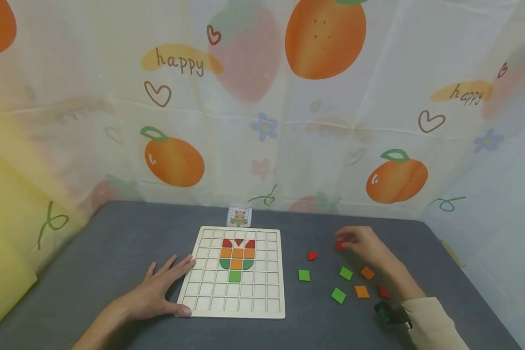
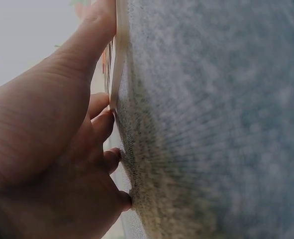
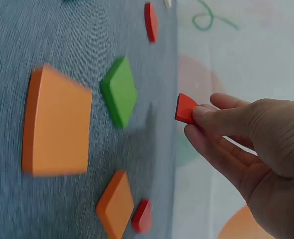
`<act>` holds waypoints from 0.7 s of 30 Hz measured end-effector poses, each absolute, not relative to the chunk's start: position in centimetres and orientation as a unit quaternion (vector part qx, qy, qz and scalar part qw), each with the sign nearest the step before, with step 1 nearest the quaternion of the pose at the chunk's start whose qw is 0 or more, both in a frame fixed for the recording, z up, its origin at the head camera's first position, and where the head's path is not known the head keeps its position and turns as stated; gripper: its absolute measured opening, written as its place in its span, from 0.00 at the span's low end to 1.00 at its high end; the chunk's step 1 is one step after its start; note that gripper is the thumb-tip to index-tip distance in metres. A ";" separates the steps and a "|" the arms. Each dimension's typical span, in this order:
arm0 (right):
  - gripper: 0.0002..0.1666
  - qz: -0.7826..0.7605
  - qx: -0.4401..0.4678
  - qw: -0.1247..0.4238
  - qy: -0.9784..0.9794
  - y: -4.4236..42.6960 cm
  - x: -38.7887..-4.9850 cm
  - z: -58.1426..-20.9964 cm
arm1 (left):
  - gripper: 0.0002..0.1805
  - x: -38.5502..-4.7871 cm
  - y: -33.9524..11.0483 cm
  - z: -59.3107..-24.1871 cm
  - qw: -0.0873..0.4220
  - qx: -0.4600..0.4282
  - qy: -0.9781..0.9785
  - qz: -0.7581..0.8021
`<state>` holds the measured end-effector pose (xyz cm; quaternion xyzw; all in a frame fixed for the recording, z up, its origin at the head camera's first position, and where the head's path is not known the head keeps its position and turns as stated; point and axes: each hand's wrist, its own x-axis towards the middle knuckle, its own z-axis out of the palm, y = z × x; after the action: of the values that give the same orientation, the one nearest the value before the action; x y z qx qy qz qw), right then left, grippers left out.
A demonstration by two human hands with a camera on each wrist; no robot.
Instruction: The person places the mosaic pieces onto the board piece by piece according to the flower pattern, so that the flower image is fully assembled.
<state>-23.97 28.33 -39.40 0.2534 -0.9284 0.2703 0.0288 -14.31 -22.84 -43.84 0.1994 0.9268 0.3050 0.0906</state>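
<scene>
My left hand [image 1: 157, 289] lies spread at the left side of the white gridded board [image 1: 269, 291], its fingertips and thumb touching the edge. In the left wrist view the thumb [image 2: 87, 40] rests along the board's rim. My right hand [image 1: 365, 245] pinches a red quarter-round tile [image 3: 184, 108] between thumb and fingers, held off the table in the right wrist view. On the board sit red tiles [image 1: 250, 244], orange squares [image 1: 237, 253], dark green rounded tiles [image 1: 248, 264] and one light green square [image 1: 234, 276], forming a tulip-like figure.
A small pattern card [image 1: 239, 217] lies behind the board. Loose on the dark table to its right are a red quarter-round tile [image 1: 312, 255], green squares [image 1: 304, 275], orange squares [image 1: 361, 291] and a dark red tile [image 1: 384, 291]. A printed curtain [image 1: 262, 146] hangs behind.
</scene>
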 end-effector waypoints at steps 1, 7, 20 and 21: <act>0.16 0.269 0.257 0.028 -0.928 28.0 -23.9 -39.4 | 0.61 -14.3 -22.8 -43.8 0.091 0.199 0.927 0.305; 0.16 0.264 0.289 0.031 -0.920 26.3 -23.6 -39.2 | 0.61 -14.3 -22.8 -43.8 0.087 0.199 0.927 0.307; 0.16 0.278 0.308 0.000 -0.910 23.3 -23.0 -39.8 | 0.61 -14.3 -22.7 -43.7 0.097 0.194 0.927 0.306; 0.16 0.277 0.309 -0.002 -0.910 23.1 -23.0 -39.8 | 0.61 -14.3 -22.7 -43.7 0.099 0.193 0.928 0.304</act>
<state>-22.97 23.10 -39.84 0.3088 -0.9098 0.2772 -0.0016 -14.32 -22.69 -43.66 0.1928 0.9276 0.3042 0.0990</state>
